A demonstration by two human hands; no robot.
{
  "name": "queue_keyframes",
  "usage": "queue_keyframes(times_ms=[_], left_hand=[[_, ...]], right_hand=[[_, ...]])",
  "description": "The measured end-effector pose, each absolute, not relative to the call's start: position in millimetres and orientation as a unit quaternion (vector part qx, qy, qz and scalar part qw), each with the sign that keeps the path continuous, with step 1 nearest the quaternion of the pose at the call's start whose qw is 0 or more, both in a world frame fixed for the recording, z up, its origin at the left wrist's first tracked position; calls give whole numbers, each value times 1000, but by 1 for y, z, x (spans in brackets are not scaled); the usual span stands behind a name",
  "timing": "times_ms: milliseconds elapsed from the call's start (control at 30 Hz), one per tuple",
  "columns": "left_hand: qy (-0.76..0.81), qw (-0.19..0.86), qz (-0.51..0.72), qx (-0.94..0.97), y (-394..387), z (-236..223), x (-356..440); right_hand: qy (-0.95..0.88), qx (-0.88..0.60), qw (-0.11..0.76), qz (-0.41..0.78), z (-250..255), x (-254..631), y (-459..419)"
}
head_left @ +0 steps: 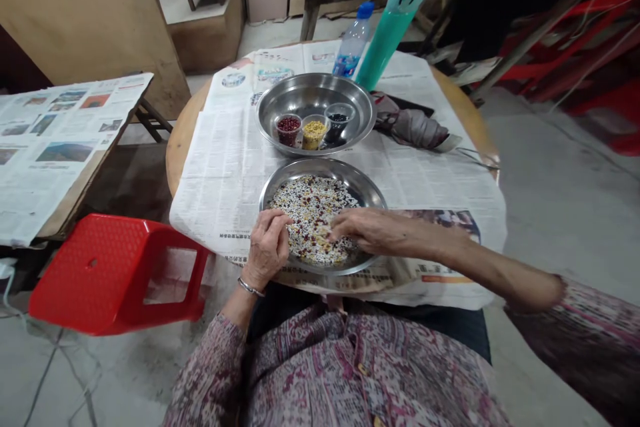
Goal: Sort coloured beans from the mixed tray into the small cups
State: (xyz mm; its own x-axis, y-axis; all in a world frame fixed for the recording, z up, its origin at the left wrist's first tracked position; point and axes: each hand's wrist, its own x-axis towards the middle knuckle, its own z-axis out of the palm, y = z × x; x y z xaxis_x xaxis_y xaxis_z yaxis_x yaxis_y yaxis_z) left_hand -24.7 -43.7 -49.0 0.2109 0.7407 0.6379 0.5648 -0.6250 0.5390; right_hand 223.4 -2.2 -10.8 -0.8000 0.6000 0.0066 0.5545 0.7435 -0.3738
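Observation:
A steel bowl (pixel 377 199) holds a spread-out mix of white grains (pixel 313 203) with red, yellow and dark beans among them. My left hand (pixel 269 243) rests at its left rim, fingers curled in over the edge; what they hold, if anything, is hidden. Reaching in from the right, my right hand (pixel 359 228) has its fingertips pinched together at the mix, and anything between them is too small to make out. Behind stands a larger steel basin (pixel 310 88) with three clear cups: red beans (pixel 289 130), yellow beans (pixel 315 132) and black beans (pixel 339 121).
Newspaper (pixel 435 180) covers the round table. Behind the basin stand a water bottle (pixel 353 43) and a tall teal bottle (pixel 393 33). A folded grey umbrella (pixel 415 128) lies to their right. A red stool (pixel 95 273) is on the left, beside a newspaper-covered table (pixel 55 167).

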Motion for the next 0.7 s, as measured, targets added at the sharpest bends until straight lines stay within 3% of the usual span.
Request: queue_keyframes(times_ms=[200, 400, 500, 700], left_hand=[[422, 87, 466, 773, -43, -50, -25], [423, 95, 463, 774, -43, -50, -25], [423, 93, 466, 771, -43, -50, -25], [430, 88, 467, 767, -43, -51, -25]], right_hand=[[-909, -340, 156, 185, -3, 209, 27], [-906, -330, -14, 265, 9, 227, 5], [-898, -306, -44, 313, 9, 216, -17], [-910, -349, 79, 207, -4, 183, -6]])
